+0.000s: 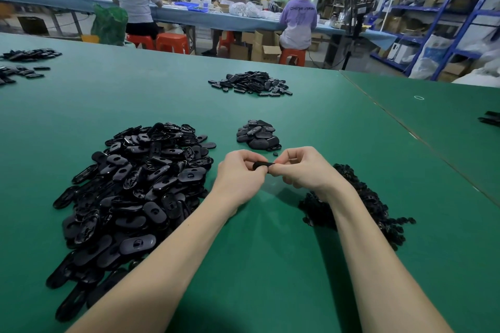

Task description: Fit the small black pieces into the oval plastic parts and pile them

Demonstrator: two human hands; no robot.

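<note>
Both hands pinch one oval part [262, 165] above the tabletop [270, 251]: left hand [239, 170] steadies, right hand [303, 167] presses (probably seating a piece); finished pile [258, 134] lies just beyond.

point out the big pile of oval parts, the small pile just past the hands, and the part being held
big pile of oval parts [135, 192], head view, middle of the heap
small pile [258, 134], head view, centre of the heap
held part [260, 165], head view, black strip showing between the fingers
</note>
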